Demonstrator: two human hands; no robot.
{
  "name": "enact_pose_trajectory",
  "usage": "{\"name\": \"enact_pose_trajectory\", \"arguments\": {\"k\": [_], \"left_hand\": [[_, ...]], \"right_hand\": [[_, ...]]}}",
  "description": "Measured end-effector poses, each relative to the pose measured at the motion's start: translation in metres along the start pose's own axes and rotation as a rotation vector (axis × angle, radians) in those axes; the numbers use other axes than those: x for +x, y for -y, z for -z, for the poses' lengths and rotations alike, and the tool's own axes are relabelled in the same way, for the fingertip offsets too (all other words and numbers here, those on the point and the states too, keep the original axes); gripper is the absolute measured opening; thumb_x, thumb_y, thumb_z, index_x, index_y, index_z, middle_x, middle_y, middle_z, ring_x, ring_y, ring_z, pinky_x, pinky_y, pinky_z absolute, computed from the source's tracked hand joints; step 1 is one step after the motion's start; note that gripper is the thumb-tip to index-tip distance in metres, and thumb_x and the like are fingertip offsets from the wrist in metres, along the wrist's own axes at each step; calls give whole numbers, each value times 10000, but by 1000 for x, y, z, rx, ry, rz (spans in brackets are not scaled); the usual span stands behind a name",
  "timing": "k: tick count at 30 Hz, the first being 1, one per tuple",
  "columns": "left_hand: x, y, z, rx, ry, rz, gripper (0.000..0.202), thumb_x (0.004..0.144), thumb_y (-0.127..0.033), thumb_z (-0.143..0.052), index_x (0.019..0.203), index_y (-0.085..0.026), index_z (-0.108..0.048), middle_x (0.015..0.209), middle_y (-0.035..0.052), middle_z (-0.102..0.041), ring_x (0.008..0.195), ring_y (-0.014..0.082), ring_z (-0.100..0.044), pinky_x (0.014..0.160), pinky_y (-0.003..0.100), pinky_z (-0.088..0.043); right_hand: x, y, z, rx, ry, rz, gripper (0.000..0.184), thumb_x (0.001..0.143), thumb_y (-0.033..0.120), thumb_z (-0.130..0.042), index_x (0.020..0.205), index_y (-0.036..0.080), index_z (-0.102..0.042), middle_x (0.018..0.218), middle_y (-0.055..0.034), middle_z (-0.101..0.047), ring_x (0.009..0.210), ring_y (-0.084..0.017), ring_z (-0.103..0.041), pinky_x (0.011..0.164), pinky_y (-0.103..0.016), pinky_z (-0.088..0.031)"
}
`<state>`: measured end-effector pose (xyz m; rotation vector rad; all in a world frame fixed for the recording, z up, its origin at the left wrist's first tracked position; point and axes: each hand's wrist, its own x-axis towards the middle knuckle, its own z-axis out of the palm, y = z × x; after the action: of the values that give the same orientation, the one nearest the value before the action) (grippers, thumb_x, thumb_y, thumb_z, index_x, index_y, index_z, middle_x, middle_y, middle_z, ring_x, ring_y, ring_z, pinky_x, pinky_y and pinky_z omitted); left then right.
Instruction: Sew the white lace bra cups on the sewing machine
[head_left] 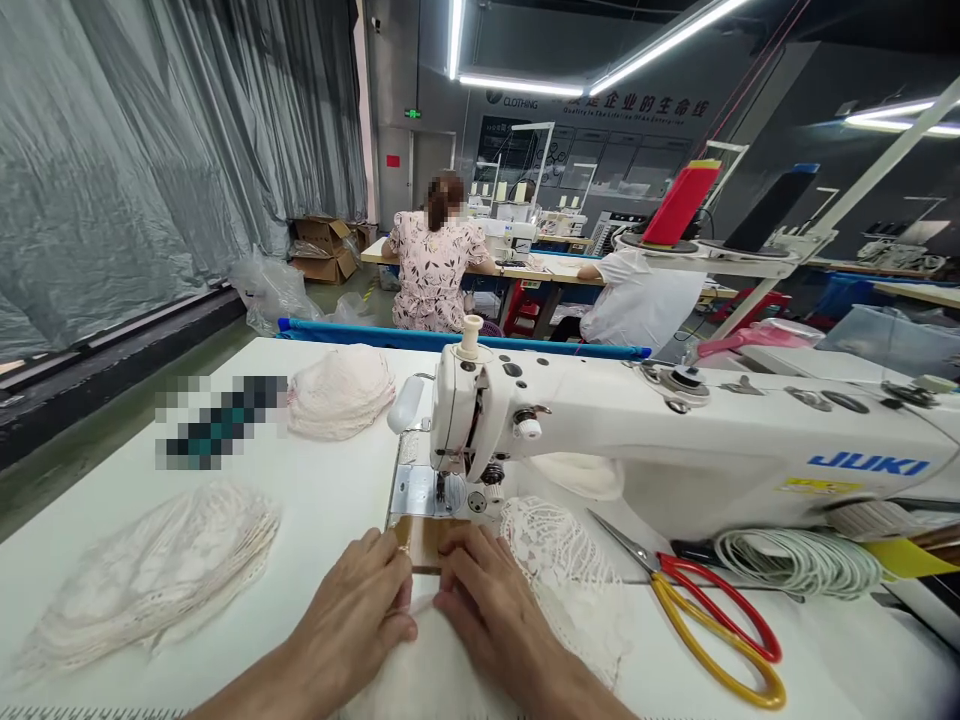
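Note:
White sheer fabric [412,665] lies in front of the sewing machine [600,420], at the near side of its needle plate. My left hand [364,595] has its fingers curled and the thumb pressed against the fabric's left side. On the other side, my right hand [484,590] pinches the same fabric between thumb and bent fingers. Both hands rest close to a brown strip [426,540] on the machine bed, just below the presser foot [442,487]. The fabric edge between my fingers is partly hidden.
Lace pieces [559,560] lie right of my right hand, beside scissors [694,600] with red and yellow handles. A lace stack [157,570] and a cream fabric pile [341,390] lie left. Coiled pale cord [799,562] sits far right. Two people sit beyond the table.

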<state>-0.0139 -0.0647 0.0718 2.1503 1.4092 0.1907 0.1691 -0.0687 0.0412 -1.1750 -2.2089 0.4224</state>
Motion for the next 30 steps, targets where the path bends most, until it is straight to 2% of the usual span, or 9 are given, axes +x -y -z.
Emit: {"name": "enact_pose_trajectory", "arguments": {"k": [3, 5, 7, 9, 11, 14, 20, 24, 30], "left_hand": [[-1, 7, -6, -164, -85, -57, 97, 775, -139, -445, 735, -220, -411, 806, -16, -532, 755, 173, -509, 660, 266, -398], [1, 8, -7, -297, -38, 6, 55, 786, -183, -450, 807, -233, -441, 722, -45, -511, 682, 163, -499, 616, 245, -386], [5, 7, -3, -425, 28, 72, 225, 741, -214, -531, 959, -243, -484, 739, -48, -530, 722, 176, -514, 641, 244, -391], [9, 4, 2, -523, 74, 60, 327, 718, -247, -584, 1039, -236, -518, 827, -21, -557, 799, 191, -518, 687, 250, -391], [14, 3, 5, -575, 106, 44, 147, 759, -294, -544, 871, -202, -573, 755, -19, -519, 725, 172, -484, 629, 235, -359], [23, 4, 5, -614, 117, 74, 192, 773, -302, -462, 618, -190, -475, 577, -57, -351, 552, 120, -343, 512, 229, -243], [40, 8, 0, -602, 69, 101, 204, 744, -342, -486, 616, -183, -480, 566, -61, -352, 547, 114, -324, 513, 235, -221], [49, 8, -1, -549, 61, 127, 241, 741, -357, -498, 572, -197, -433, 520, -75, -301, 494, 104, -287, 484, 238, -178], [62, 8, -6, -458, 34, 92, 279, 769, -311, -454, 533, -208, -348, 506, -70, -274, 480, 102, -296, 467, 235, -177]], "right_hand": [[-1, 0, 6, 145, 4, -14, 197, 824, 16, -477, 826, 211, -447, 879, -19, -586, 817, -168, -565, 730, -295, -472], [1, 0, 11, 196, 42, -70, 170, 857, 49, -461, 834, 216, -437, 788, 3, -572, 727, -158, -554, 658, -269, -464], [4, 0, 15, 268, 86, -129, 149, 864, 78, -472, 844, 220, -433, 741, 21, -551, 666, -148, -536, 605, -250, -443], [9, -2, 19, 355, 113, -139, 149, 859, 81, -478, 898, 221, -447, 761, 23, -553, 674, -141, -539, 610, -241, -437], [14, -4, 23, 416, 133, -114, 204, 855, 69, -466, 990, 222, -464, 790, 18, -562, 706, -141, -547, 631, -238, -440], [17, -8, 27, 452, 166, -93, 266, 855, 69, -445, 1071, 220, -476, 808, 11, -575, 710, -141, -553, 627, -236, -442], [19, -15, 24, 436, 141, -223, 144, 877, 165, -510, 1017, 192, -532, 803, -11, -631, 743, -174, -608, 644, -260, -467], [22, -20, 22, 311, 118, -227, 150, 872, 105, -479, 965, 192, -558, 817, -21, -646, 761, -182, -621, 636, -262, -473], [12, -26, 9, -189, -187, 129, 192, 909, 149, -400, 1034, 155, -545, 946, -114, -605, 828, -250, -551, 669, -369, -438]]}}
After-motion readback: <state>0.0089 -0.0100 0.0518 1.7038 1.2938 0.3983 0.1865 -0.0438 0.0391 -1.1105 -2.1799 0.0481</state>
